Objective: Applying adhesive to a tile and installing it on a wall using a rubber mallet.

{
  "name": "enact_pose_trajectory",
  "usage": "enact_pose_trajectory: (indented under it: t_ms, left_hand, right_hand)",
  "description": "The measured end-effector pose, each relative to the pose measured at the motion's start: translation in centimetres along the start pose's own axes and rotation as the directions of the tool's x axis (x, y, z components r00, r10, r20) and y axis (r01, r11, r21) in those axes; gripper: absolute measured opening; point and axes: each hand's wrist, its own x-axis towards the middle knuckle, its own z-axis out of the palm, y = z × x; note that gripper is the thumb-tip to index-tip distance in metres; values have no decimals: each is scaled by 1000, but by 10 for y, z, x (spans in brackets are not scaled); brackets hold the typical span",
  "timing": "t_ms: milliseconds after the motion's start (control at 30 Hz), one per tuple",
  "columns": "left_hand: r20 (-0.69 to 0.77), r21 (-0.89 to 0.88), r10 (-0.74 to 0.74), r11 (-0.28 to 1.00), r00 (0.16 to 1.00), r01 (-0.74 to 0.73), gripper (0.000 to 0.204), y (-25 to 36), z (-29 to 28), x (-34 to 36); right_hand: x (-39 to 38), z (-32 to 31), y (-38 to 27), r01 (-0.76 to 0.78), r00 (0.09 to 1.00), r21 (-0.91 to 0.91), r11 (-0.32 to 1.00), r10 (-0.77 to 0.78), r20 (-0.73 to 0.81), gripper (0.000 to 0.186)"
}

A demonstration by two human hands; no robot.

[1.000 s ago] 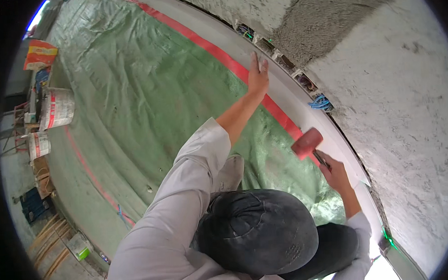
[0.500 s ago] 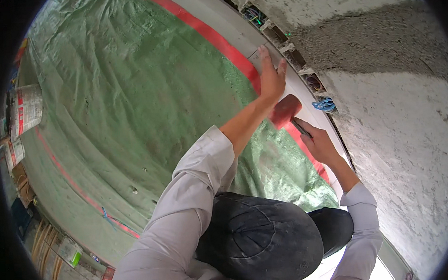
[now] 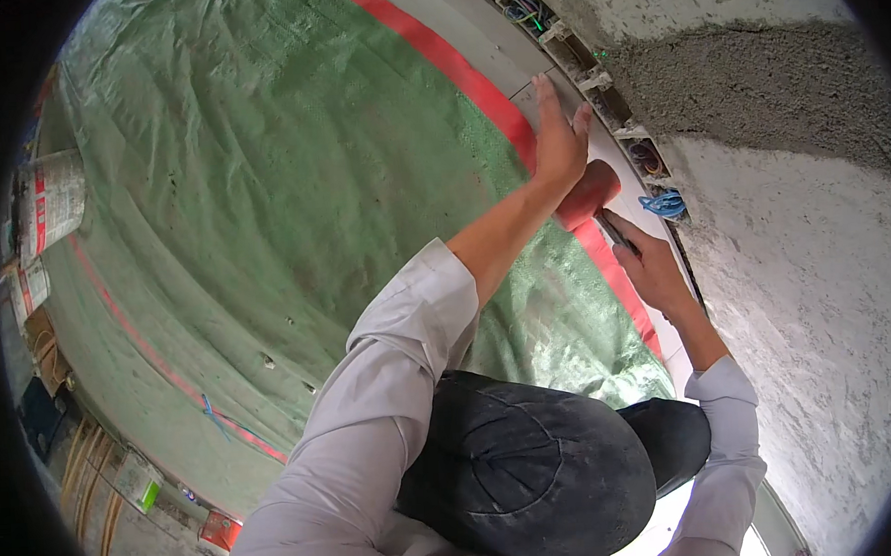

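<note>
My left hand point(image 3: 561, 144) rests with fingers stretched and apart on the light tile strip point(image 3: 484, 23) along the foot of the wall, beside a red band point(image 3: 477, 88) on the green floor sheet point(image 3: 262, 167). Just nearer to me, my right hand point(image 3: 648, 264) grips the dark handle of a red rubber mallet point(image 3: 587, 196). The mallet head sits low over the band and strip, close by my left wrist; whether it touches the tile I cannot tell. My dark-clad knee point(image 3: 523, 463) is below both hands.
The rough wall point(image 3: 792, 243) has a grey cement patch point(image 3: 746, 96) and cut openings with wires point(image 3: 523, 14), one holding a blue cable coil point(image 3: 661, 205). At the sheet's left edge stand buckets point(image 3: 52, 201), with bundled tan rods point(image 3: 81, 463) lower down.
My right hand and the mallet have moved up the view toward my left hand. My left hand sits farther right in view, fingers still stretched. The view has shifted, pushing the buckets leftward.
</note>
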Motion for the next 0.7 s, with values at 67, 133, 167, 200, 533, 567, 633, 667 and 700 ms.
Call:
enact_pose_trajectory:
  t_ms: [67, 133, 167, 200, 533, 567, 633, 667, 700]
  left_hand:
    - [3, 1, -8, 1000, 1000, 8, 81, 1, 2, 0]
    - [3, 8, 0, 1000, 1000, 0, 83, 1, 3, -1]
    - [-1, 19, 10, 1000, 1000, -10, 84, -2, 2, 0]
    - [-2, 25, 9, 1000, 1000, -9, 84, -4, 0, 1]
    - [-28, 34, 33, 999, 999, -32, 81, -4, 3, 5]
    - [-26, 40, 31, 999, 999, -30, 81, -3, 3, 5]
    - [-12, 29, 11, 1000, 1000, -11, 81, 0, 3, 2]
    - [4, 18, 1, 1000, 1000, -1, 80, 1, 3, 3]
    - [3, 17, 2, 1000, 1000, -2, 80, 1, 2, 4]
  right_hand:
    - [1, 0, 2, -11, 999, 13, 1000, 12, -41, 54]
    - [0, -1, 4, -27, 997, 14, 1000, 28, -76, 55]
    - [1, -1, 2, -24, 997, 19, 1000, 25, -73, 55]
    - [1, -3, -2, -12, 999, 15, 1000, 12, -48, 55]
    - [0, -3, 3, 28, 994, 4, 1000, -28, -104, 54]
    - [-2, -4, 1, 26, 995, 4, 1000, -25, -100, 54]
    - [-4, -6, -4, -55, 998, -32, 998, 54, -22, 53]
    - [-5, -6, -4, -54, 998, -33, 998, 53, -23, 53]
    - [-6, -7, -1, -26, 999, -21, 999, 25, -47, 53]
